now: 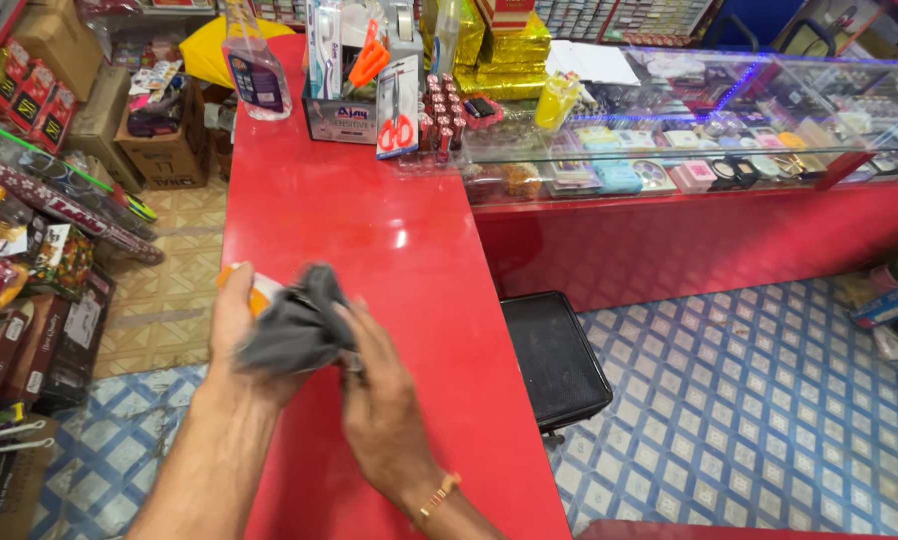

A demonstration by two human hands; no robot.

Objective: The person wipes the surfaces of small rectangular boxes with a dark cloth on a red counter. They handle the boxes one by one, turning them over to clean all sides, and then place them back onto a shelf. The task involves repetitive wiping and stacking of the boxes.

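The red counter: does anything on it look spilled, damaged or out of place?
No spill or damage shows on the red counter. Both hands, left and right, hold a crumpled grey cloth over it; the spray bottle stands upright at the far end.

Red counter (389,250), glass display case (689,110), blue-patterned tiled floor (769,400)

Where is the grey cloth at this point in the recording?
In the head view the grey cloth sits low and left of centre, bunched between the left hand and the right hand, above the near end of the red counter.
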